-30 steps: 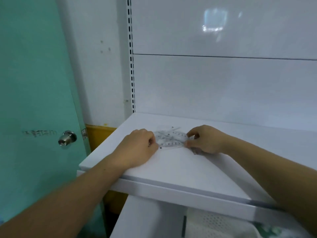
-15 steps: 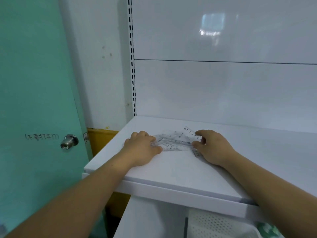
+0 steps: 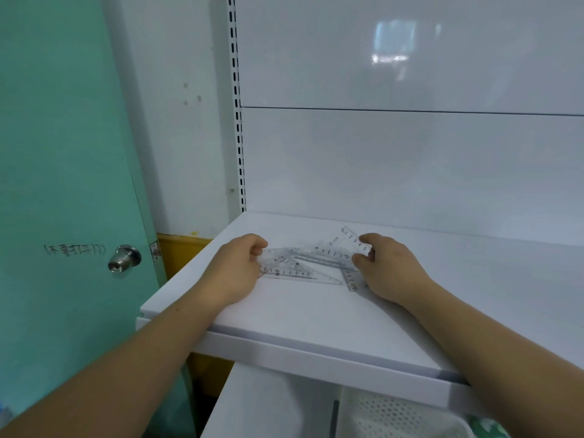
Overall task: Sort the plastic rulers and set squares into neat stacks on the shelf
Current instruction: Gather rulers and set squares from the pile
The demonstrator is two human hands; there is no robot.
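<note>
Clear plastic rulers and set squares [image 3: 311, 263] lie in one crisscrossed, overlapping heap on the white shelf [image 3: 316, 314], towards its left end, flat between our hands. Our left hand [image 3: 235, 270] curls round the heap's left corner, grip clamped on it. Our right hand [image 3: 388, 270] has its grip closed on the right ends, thumb and forefinger pinching the numbered ruler [image 3: 354, 240]. We judge both ends are held to keep the pieces from sliding while shapes get separated. No neat stack yet. A teal door [image 3: 63, 153] stands left of the shelf.

Bare left hand [image 3: 235, 268], bare right hand [image 3: 390, 271], 2 bare forearms [image 3: 132, 355]
</note>
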